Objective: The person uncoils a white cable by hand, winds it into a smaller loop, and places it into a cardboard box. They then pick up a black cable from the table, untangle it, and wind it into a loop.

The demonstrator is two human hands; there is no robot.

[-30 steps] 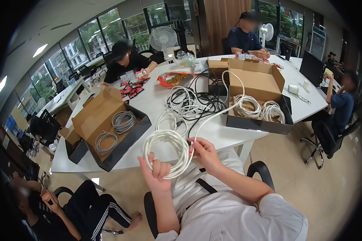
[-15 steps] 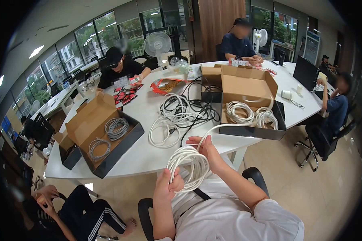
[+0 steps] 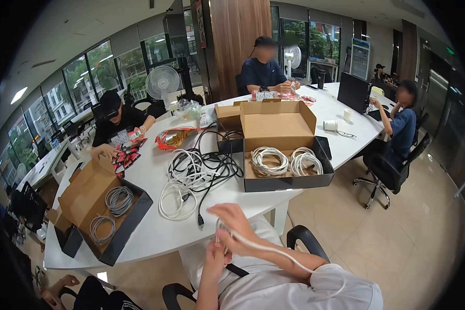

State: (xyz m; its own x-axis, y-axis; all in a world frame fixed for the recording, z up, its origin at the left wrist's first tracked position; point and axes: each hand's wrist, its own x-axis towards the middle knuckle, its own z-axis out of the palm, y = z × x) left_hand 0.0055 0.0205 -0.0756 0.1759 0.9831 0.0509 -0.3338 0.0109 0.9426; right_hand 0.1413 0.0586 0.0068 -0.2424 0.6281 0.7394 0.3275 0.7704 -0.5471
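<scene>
My left hand (image 3: 215, 254) is closed around a wound coil of white cable, now almost wholly hidden behind both hands. Just above it, my right hand (image 3: 235, 222) overlaps the coil, with its fingers reaching left and the white cable (image 3: 274, 251) passing by its thumb. From there the loose length runs back over my right forearm toward the sleeve. Ahead on the table lies a tangle of white and black cables (image 3: 183, 188). An open cardboard box (image 3: 289, 183) beyond holds two white cable coils (image 3: 269, 161).
On the left, another open box (image 3: 129, 227) contains grey cable coils (image 3: 119, 201). Red packets (image 3: 125, 157), an orange snack bag (image 3: 175, 138), paper cups (image 3: 330, 125) and a monitor (image 3: 354, 97) are on the white table (image 3: 165, 235). Other people sit around it. A chair armrest (image 3: 307, 242) is beside me.
My right hand has moved left and in toward my left hand, covering the coil. The cable's free length, stretched toward the right box before, now lies over my right forearm. The view has turned right.
</scene>
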